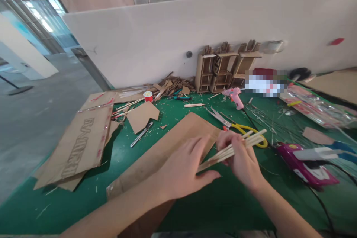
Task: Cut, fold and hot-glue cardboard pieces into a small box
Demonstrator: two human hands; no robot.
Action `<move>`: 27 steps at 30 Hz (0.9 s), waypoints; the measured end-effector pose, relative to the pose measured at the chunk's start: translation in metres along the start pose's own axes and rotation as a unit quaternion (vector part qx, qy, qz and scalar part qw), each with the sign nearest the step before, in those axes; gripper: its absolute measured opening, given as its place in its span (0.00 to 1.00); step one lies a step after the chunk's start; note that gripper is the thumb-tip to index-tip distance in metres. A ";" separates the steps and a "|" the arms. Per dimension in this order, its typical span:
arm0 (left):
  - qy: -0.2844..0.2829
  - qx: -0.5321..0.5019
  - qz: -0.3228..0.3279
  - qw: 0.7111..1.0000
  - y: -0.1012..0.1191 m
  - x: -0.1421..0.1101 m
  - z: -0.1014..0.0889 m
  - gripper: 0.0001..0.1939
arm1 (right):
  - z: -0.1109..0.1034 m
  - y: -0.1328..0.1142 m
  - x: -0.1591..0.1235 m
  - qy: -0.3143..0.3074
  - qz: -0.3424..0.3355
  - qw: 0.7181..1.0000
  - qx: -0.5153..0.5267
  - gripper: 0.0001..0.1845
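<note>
My right hand (241, 156) is closed around a bundle of thin wooden sticks (214, 159), whose pale ends point up to the right. At the lower ends of the bundle is my left hand (189, 171), with thumb and fingers apart; whether its palm touches the sticks is hidden. A long strip of brown cardboard (156, 160) lies on the table under and behind my left hand. Beyond my right hand rest scissors (220, 117) with yellow handles, partly covered by the fingers and sticks.
On the green table (117, 171) lie cardboard sheets (83, 137), a utility knife (141, 134), a red thread spool (148, 96) and a pink glue gun (235, 97). Cardboard models (220, 68) lean on the white partition (156, 41). A magenta power strip (306, 165) with cables sits right.
</note>
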State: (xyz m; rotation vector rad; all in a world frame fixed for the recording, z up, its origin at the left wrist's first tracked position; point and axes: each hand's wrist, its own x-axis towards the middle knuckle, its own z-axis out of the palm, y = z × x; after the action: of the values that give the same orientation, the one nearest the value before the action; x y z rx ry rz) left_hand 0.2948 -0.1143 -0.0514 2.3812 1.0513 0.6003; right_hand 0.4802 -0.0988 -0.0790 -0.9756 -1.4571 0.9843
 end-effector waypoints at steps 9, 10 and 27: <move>0.081 -0.113 -0.102 0.985 -0.039 -0.013 0.022 0.41 | 0.027 -0.020 0.020 -0.212 -0.079 0.947 -0.228 0.10; 0.078 -0.122 -0.128 0.981 -0.043 -0.017 0.021 0.41 | 0.028 -0.013 0.021 -0.220 -0.066 0.947 -0.223 0.10; 0.038 -0.227 -0.229 0.946 -0.048 -0.007 0.011 0.16 | 0.031 0.041 0.033 -0.118 0.207 0.951 0.195 0.20</move>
State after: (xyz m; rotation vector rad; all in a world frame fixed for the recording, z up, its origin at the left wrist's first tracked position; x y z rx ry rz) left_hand 0.2694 -0.0937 -0.0887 1.6572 1.2824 0.6749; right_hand 0.4492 -0.0566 -0.1103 -0.9057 -1.1969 1.6744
